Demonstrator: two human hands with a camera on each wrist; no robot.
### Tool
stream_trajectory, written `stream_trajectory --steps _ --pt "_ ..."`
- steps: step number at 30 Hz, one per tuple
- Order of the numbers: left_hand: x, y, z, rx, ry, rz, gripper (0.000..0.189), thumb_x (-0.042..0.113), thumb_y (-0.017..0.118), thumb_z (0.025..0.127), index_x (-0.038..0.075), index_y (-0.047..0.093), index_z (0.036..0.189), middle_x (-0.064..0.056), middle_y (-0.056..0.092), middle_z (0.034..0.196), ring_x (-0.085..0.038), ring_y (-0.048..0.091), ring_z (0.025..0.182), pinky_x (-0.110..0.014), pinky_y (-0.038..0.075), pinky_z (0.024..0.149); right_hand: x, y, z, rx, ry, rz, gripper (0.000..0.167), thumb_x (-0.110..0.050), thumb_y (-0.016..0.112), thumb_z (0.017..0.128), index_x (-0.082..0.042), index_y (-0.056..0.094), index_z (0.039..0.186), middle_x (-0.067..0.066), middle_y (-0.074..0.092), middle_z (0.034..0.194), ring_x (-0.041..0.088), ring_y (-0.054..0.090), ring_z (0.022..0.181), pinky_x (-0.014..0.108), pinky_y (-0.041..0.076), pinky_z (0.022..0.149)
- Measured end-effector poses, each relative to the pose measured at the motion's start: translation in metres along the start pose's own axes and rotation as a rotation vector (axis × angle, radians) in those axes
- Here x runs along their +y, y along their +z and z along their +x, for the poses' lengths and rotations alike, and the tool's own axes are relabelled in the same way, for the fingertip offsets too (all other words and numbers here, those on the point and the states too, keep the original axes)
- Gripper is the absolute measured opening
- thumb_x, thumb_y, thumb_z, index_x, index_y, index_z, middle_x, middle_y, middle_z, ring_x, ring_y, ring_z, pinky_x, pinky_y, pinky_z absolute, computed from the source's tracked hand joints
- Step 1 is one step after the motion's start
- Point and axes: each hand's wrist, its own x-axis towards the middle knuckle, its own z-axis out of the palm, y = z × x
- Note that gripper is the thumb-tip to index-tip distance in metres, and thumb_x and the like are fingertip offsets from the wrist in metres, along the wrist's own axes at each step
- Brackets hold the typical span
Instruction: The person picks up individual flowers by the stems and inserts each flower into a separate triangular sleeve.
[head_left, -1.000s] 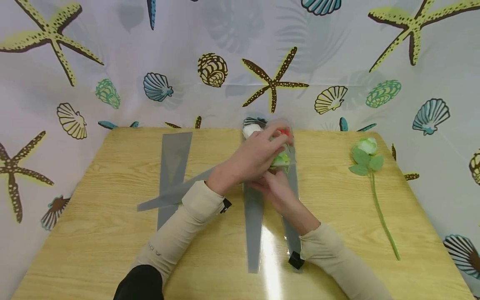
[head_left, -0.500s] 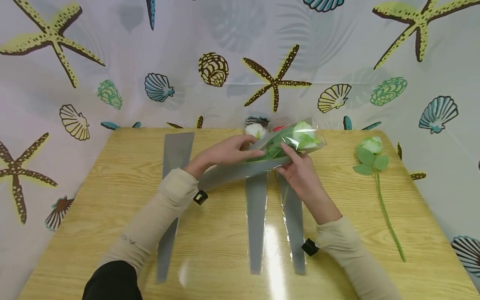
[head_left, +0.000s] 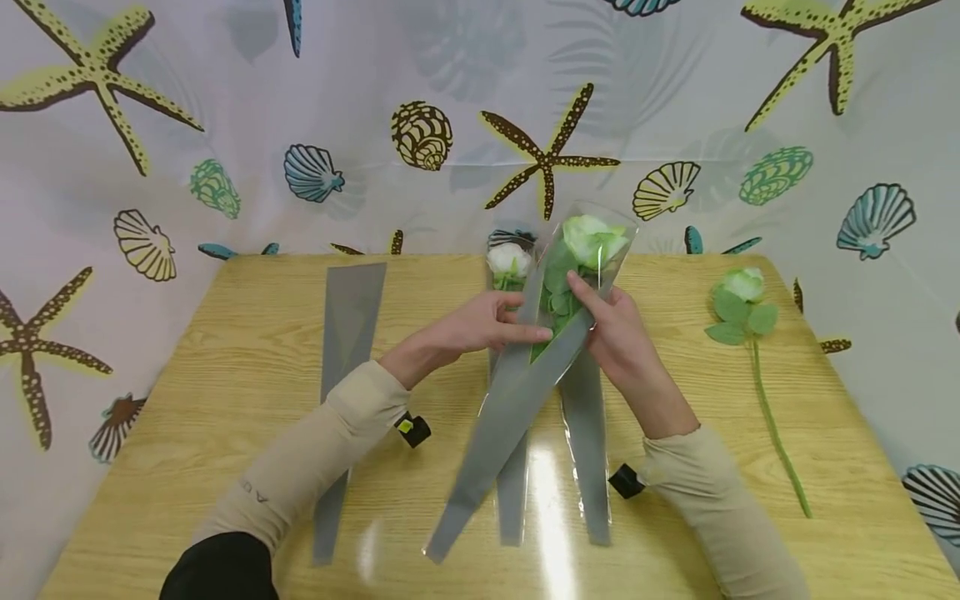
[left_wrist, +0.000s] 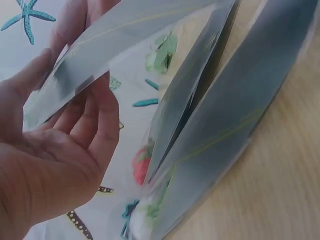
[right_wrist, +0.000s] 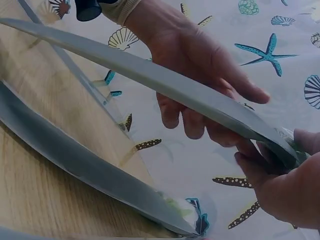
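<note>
A flower sleeve with a grey back and clear front point(head_left: 517, 392), holding a pale green rose point(head_left: 592, 239), slants above the table in the head view. My right hand point(head_left: 626, 329) pinches its right edge by the bloom, thumb on top, fingers beneath. From the left, my left hand point(head_left: 480, 323) reaches over the sleeve's other edge, fingers loosely bent and touching it. The right wrist view shows this left hand point(right_wrist: 192, 65) behind the sleeve, thumb and fingers apart. Beneath lie two more sleeves, one with a white flower point(head_left: 510, 261) and one with a red flower point(left_wrist: 141, 167).
An unfilled grey sleeve point(head_left: 352, 333) lies at the left of the wooden table point(head_left: 247, 383). At the right lies a loose pale green rose point(head_left: 742, 287) with its long stem. A curtain printed with shells and starfish point(head_left: 547, 158) hangs behind the table.
The sleeve with the pale green rose has swung from nearly sideways to a steep slant, bloom up and narrow end toward the near edge. My hands have come apart from their earlier crossing.
</note>
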Motion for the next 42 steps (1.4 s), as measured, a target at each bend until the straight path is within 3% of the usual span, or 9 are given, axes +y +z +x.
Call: stream_trajectory --steps 5,9,15,21,26,31,34,40,42 --pt "-0.004 0.011 0.001 0.098 0.031 -0.05 0.035 0.026 0.074 0.1 0.015 0.069 0.134 -0.006 0.081 0.108 -0.016 0.078 0.093 -0.034 0.061 0.088 0.005 0.005 0.002 -0.047 0.029 -0.091 0.025 -0.029 0.057 0.11 -0.013 0.06 0.128 -0.014 0.072 0.115 0.002 0.069 0.108 0.022 0.058 0.093" --pt "-0.006 0.01 0.005 0.175 0.029 -0.109 0.031 0.028 0.075 0.099 0.011 0.072 0.125 0.001 0.08 0.102 -0.014 0.075 0.093 -0.031 0.059 0.089 0.004 0.002 0.002 -0.077 0.041 -0.157 0.047 -0.032 0.054 0.111 -0.001 0.052 0.146 -0.006 0.071 0.122 0.003 0.069 0.109 0.021 0.056 0.095" --pt "-0.008 -0.031 -0.002 0.347 0.006 -0.237 0.032 0.024 0.074 0.099 0.003 0.068 0.123 0.003 0.078 0.096 -0.013 0.074 0.089 -0.032 0.059 0.088 -0.016 -0.021 -0.002 -0.057 -0.082 -0.285 0.068 -0.038 0.055 0.11 -0.002 0.033 0.164 0.019 0.053 0.16 0.013 0.068 0.13 0.024 0.053 0.108" --pt "-0.037 -0.08 -0.01 0.529 -0.097 -0.344 0.043 0.025 0.076 0.099 0.005 0.058 0.133 0.005 0.073 0.1 -0.01 0.072 0.089 -0.032 0.058 0.093 -0.037 -0.052 -0.006 -0.007 -0.205 -0.197 0.06 -0.033 0.061 0.108 -0.002 0.045 0.157 -0.004 0.076 0.127 0.008 0.075 0.116 0.022 0.056 0.101" --pt "-0.066 -0.089 -0.007 0.593 -0.248 -0.346 0.05 0.026 0.078 0.097 0.0 0.056 0.133 0.0 0.069 0.101 -0.01 0.07 0.083 -0.027 0.06 0.08 -0.041 -0.063 -0.005 -0.01 -0.194 -0.18 0.058 -0.033 0.061 0.107 -0.003 0.047 0.155 -0.006 0.078 0.123 0.009 0.076 0.114 0.021 0.056 0.1" --pt "-0.079 -0.086 0.004 0.578 -0.272 -0.381 0.063 0.024 0.076 0.098 -0.005 0.05 0.147 -0.006 0.065 0.116 -0.013 0.068 0.092 -0.028 0.06 0.086 -0.037 -0.063 -0.001 0.002 -0.155 -0.276 0.064 -0.039 0.061 0.106 -0.005 0.044 0.158 -0.006 0.076 0.127 0.006 0.075 0.115 0.018 0.056 0.099" --pt "-0.077 -0.086 0.008 0.582 -0.306 -0.321 0.066 0.028 0.077 0.097 -0.004 0.05 0.148 -0.007 0.063 0.121 -0.013 0.066 0.093 -0.026 0.058 0.083 -0.035 -0.061 0.0 0.009 -0.133 -0.324 0.067 -0.041 0.062 0.106 -0.009 0.041 0.161 -0.005 0.074 0.127 0.006 0.075 0.115 0.018 0.056 0.099" --pt "-0.063 -0.089 0.003 0.557 -0.358 -0.009 0.063 0.034 0.077 0.097 -0.004 0.057 0.143 -0.008 0.062 0.11 -0.011 0.061 0.078 -0.025 0.055 0.068 -0.035 -0.06 0.0 0.01 -0.106 -0.396 0.07 -0.044 0.06 0.106 -0.012 0.036 0.163 -0.007 0.072 0.126 0.008 0.075 0.115 0.018 0.055 0.1" --pt "-0.057 -0.092 -0.003 0.53 -0.345 0.037 0.067 0.031 0.074 0.099 -0.005 0.05 0.151 -0.016 0.066 0.12 -0.02 0.069 0.086 -0.031 0.061 0.075 -0.035 -0.061 -0.001 0.009 -0.097 -0.419 0.07 -0.046 0.059 0.107 -0.012 0.035 0.164 -0.005 0.072 0.127 0.008 0.074 0.116 0.018 0.055 0.101"
